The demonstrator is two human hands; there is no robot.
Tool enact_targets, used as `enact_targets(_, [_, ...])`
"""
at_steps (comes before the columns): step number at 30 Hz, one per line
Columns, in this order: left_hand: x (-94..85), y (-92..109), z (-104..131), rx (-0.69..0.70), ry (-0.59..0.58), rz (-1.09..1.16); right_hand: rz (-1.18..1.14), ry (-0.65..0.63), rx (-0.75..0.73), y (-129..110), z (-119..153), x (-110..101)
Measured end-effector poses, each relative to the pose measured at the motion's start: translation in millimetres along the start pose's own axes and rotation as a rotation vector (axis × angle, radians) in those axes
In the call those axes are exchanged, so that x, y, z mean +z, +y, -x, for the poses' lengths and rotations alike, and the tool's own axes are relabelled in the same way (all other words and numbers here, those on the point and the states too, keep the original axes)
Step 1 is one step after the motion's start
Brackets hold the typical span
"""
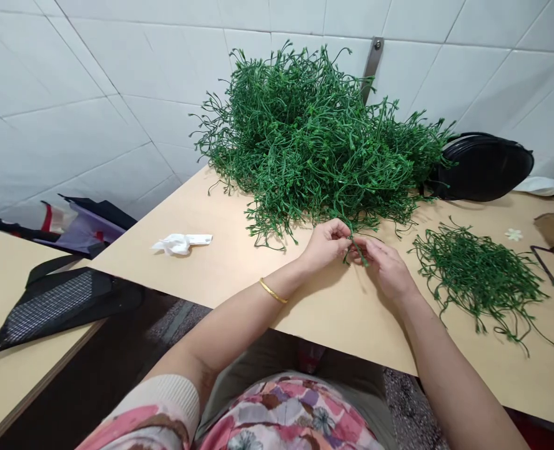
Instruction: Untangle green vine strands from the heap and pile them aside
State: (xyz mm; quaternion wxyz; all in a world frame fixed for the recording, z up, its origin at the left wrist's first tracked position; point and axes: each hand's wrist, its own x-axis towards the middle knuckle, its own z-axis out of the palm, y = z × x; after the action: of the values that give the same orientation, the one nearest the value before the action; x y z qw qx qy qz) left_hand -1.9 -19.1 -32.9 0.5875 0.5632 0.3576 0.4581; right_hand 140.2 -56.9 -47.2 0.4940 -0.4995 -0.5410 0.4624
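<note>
Both hands meet over the table in front of a large heap of green artificial stems [314,137]. Between them is a small green plastic stem [360,253], its tips hanging below the fingers. My left hand [326,245] is closed in a pinch on the stem. My right hand [385,262] comes in from the right with its fingers closed on the same stem; its fingertips are partly hidden. A smaller, flatter pile of green stems [480,272] lies on the table to the right of my right hand.
On the left of the light wood table [239,287] lies a crumpled white tissue [178,244]. A black round case [487,165] stands at the back right, near a white flower-shaped piece [513,234]. A black mesh bag [52,306] rests on the left table. Behind is a tiled wall [117,75].
</note>
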Motion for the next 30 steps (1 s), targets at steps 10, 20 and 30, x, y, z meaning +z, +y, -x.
enact_targets(10, [3.7, -6, 5, 0.152, -0.094, -0.293, 0.015, -0.032, 0.029, -11, 2, 0])
enact_targets(20, [-3.8, 2, -1, -0.292, -0.134, 0.132, 0.575, -0.044, -0.266, -7, 4, -8])
enact_targets(30, [6.5, -11, -3, -0.275, 0.048, 0.161, 1.157, -0.056, -0.542, 4, 5, 4])
